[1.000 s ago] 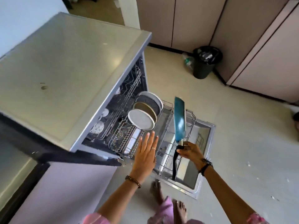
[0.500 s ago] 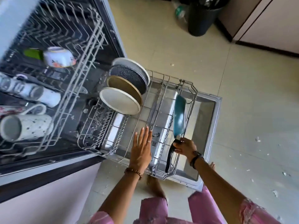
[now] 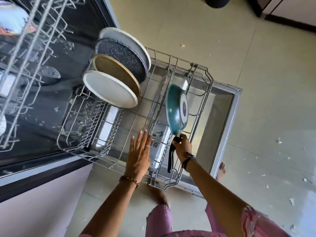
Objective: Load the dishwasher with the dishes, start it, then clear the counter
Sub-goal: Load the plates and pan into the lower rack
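My right hand [image 3: 182,146] grips the black handle of a teal frying pan [image 3: 175,108], held on edge inside the right side of the pulled-out lower rack [image 3: 206,77]. The pan's grey base faces right. My left hand [image 3: 139,154] hovers flat with straight fingers over the rack's front part, holding nothing. Several plates [image 3: 111,89] stand on edge in a row at the rack's back left: white, tan, dark speckled, white. The rack sits over the dropped dishwasher door [image 3: 229,120].
The upper rack [image 3: 25,48] juts out at the left with cups, blurred. A dark bin [image 3: 216,1] stands at the top edge. White scraps lie scattered on the tiled floor [image 3: 273,134]. My bare feet are beside the door's front edge.
The camera has dropped closer to the rack. The pan has gone lower into the rack's right side and turned so its base shows. My left hand stays flat over the rack.
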